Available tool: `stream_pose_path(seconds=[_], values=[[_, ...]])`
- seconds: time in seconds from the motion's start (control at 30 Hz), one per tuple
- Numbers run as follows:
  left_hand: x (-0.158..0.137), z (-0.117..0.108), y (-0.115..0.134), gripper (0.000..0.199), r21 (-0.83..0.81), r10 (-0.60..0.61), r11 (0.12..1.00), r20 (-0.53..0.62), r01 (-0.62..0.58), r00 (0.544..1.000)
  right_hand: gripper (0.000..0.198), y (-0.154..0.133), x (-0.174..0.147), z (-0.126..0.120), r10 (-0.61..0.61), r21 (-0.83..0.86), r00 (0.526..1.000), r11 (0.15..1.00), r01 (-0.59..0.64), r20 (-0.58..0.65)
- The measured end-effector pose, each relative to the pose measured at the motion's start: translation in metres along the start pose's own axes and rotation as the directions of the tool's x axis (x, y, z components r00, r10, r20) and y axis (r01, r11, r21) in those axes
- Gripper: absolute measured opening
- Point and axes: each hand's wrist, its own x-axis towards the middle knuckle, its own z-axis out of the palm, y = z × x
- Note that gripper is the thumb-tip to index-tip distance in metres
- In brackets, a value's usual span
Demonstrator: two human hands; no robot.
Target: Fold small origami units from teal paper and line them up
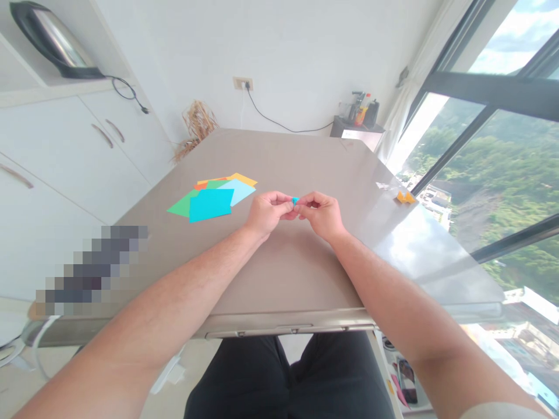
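Note:
My left hand [271, 210] and my right hand [319, 214] meet over the middle of the table, fingertips pinched together. Between them they hold a small blue piece of paper [296, 201], mostly covered by the fingers, so its shape is hard to make out. To the left of my left hand lies a fanned pile of coloured paper sheets, with a blue sheet [211, 205] on top, a light blue sheet [240, 191] beside it and a green sheet [180, 205] below. Yellow and orange edges show at the back.
An orange folded paper piece [406, 198] sits near the table's right edge, by the window. A blurred-out dark object [96, 267] lies at the left edge. Bottles [361, 113] stand on a small cabinet behind the table [297, 157]. A kettle [61, 43] is on a shelf.

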Motion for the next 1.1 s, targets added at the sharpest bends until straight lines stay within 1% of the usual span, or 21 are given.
stream_pose_path(seconds=[0.1, 0.17, 0.27, 0.37, 0.47, 0.53, 0.6, 0.67, 0.73, 0.8, 0.87, 0.97, 1.1], values=[[0.0004, -0.0004, 0.0009, 0.035, -0.04, -0.008, 0.999, 0.003, 0.008, 1.0, 0.013, -0.0044, -0.0002, -0.0001, -0.031, -0.045, 0.999, 0.999, 0.03, -0.019], [0.0003, -0.0015, 0.0017, 0.037, -0.032, 0.006, 0.999, 0.03, -0.005, 1.0, 0.016, -0.0062, 0.0001, -0.0012, -0.02, -0.043, 1.0, 0.999, 0.019, -0.013], [0.0001, -0.0041, 0.0024, 0.032, 0.056, 0.042, 0.997, 0.079, -0.046, 0.996, 0.018, -0.006, 0.0016, -0.0038, 0.05, 0.019, 0.999, 0.999, -0.05, 0.013], [0.0007, -0.0072, 0.0023, 0.032, 0.187, 0.113, 0.974, 0.094, -0.129, 0.989, 0.018, -0.0049, 0.0027, -0.0052, 0.095, 0.055, 0.995, 0.994, -0.096, 0.017], [0.0019, -0.0092, 0.002, 0.031, 0.238, 0.185, 0.95, 0.1, -0.204, 0.978, 0.018, -0.0051, 0.0023, -0.0044, 0.083, 0.076, 0.995, 0.993, -0.086, 0.046], [0.0026, -0.0095, 0.0018, 0.029, 0.245, 0.202, 0.944, 0.107, -0.223, 0.974, 0.02, -0.0059, 0.0013, -0.0036, 0.064, 0.105, 0.996, 0.992, -0.07, 0.058], [0.0033, -0.0093, 0.0016, 0.03, 0.25, 0.194, 0.945, 0.097, -0.212, 0.976, 0.023, -0.0065, 0.0, -0.0028, 0.041, 0.096, 0.998, 0.994, -0.045, 0.045], [0.0038, -0.009, 0.001, 0.033, 0.252, 0.178, 0.949, 0.072, -0.19, 0.982, 0.022, -0.0064, -0.0013, -0.002, 0.009, 0.0, 0.999, 1.0, -0.009, 0.035], [0.0042, -0.009, -0.0002, 0.036, 0.261, 0.165, 0.95, 0.051, -0.173, 0.985, 0.018, -0.0053, -0.0021, -0.0008, -0.026, -0.12, 0.999, 0.992, 0.03, 0.032], [0.0045, -0.0092, -0.0015, 0.037, 0.263, 0.152, 0.952, 0.036, -0.156, 0.988, 0.014, -0.0035, -0.0023, 0.0006, -0.047, -0.178, 0.999, 0.983, 0.049, 0.016], [0.0047, -0.0096, -0.0026, 0.038, 0.248, 0.133, 0.959, 0.029, -0.136, 0.991, 0.011, -0.0019, -0.0018, 0.0015, -0.036, -0.181, 0.999, 0.983, 0.035, 0.002], [0.0049, -0.0098, -0.0028, 0.039, 0.213, 0.108, 0.971, 0.023, -0.111, 0.994, 0.013, -0.0016, -0.0008, 0.001, 0.032, -0.158, 0.999, 0.987, -0.031, 0.003], [0.0056, -0.0089, -0.0013, 0.035, 0.162, 0.069, 0.985, -0.023, -0.065, 0.997, 0.014, -0.0043, 0.0005, -0.0012, 0.081, -0.055, 0.997, 0.995, -0.081, 0.005]])
